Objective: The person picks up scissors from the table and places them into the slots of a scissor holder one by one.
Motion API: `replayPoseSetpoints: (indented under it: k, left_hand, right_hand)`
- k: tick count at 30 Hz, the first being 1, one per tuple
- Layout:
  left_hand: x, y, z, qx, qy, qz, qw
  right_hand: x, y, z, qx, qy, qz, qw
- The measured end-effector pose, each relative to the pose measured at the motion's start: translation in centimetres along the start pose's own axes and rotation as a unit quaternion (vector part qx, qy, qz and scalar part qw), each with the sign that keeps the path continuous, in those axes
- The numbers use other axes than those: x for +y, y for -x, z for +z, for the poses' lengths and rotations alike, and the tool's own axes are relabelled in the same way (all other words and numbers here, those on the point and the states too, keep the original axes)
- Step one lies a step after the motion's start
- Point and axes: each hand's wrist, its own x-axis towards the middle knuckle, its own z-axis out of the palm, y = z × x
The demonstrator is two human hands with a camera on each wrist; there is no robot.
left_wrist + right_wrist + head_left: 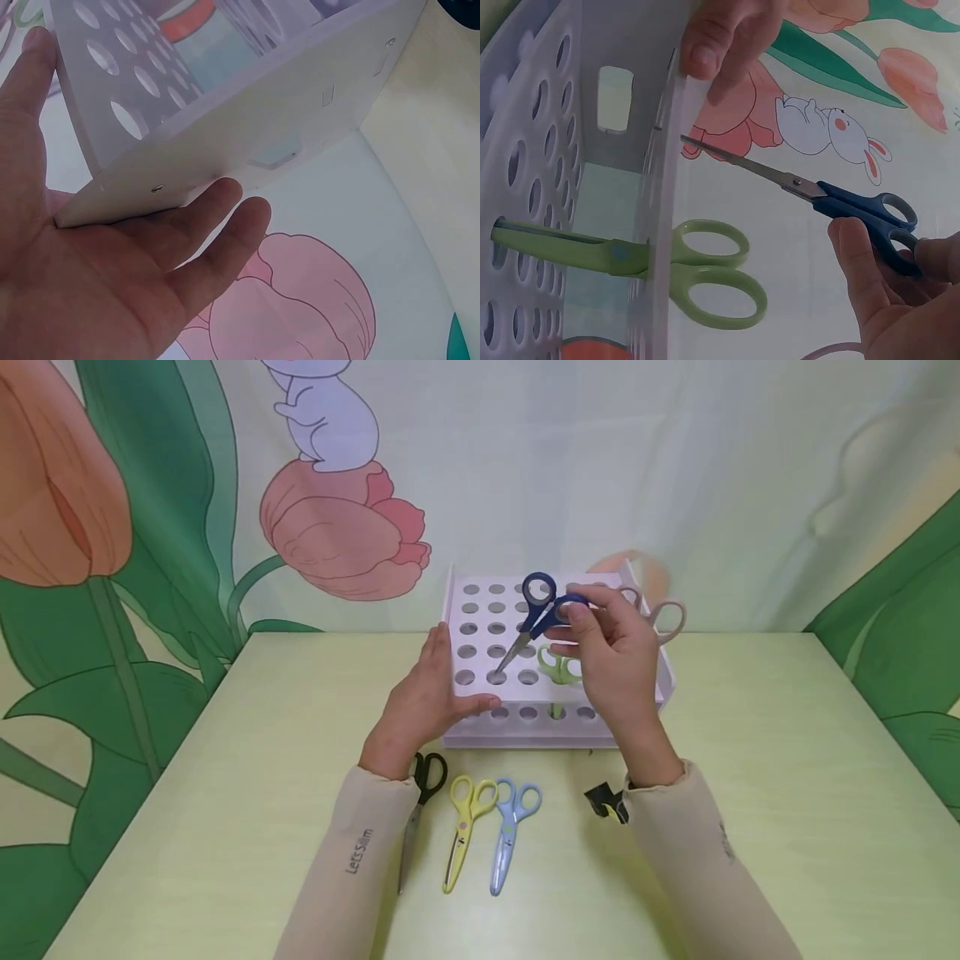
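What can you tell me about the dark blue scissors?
The dark blue scissors have two plastic-looking loop handles and slim, silvery, metal-looking blades joined by a round pivot. The blades look closed or nearly so. The right hand pinches one loop, holding them tilted, handles up, above the white rack. The tip points at a front-row hole, second from left; whether it has entered is unclear.

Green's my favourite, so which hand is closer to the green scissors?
The right hand is nearer: it's just above the green scissors, pinching dark blue scissors. The left hand is farther off, at the left side of the white rack.
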Motion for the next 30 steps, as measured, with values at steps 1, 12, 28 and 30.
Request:
replayPoseSetpoints:
  k: [1,12,28,30]
  left_hand:
    - [0.0,0.0,0.0,-0.001,-0.001,-0.001,1.0]
    - [0.0,0.1,-0.1,0.005,-0.003,0.003,1.0]
    - [0.2,-0.1,-0.1,0.002,-0.019,-0.005,0.9998]
    - [0.1,-0.1,-0.1,0.001,-0.02,-0.009,0.9998]
  right_hand:
    - [0.1,0.0,0.1,-0.002,0.007,0.002,1.0]
    - [1.4,0.7,1.2,-0.115,0.136,0.022,0.984]
    - [3.2,1.1,1.9,-0.158,0.238,0.048,0.957]
    - [3.3,1.2,2.0,-0.16,0.237,0.056,0.957]
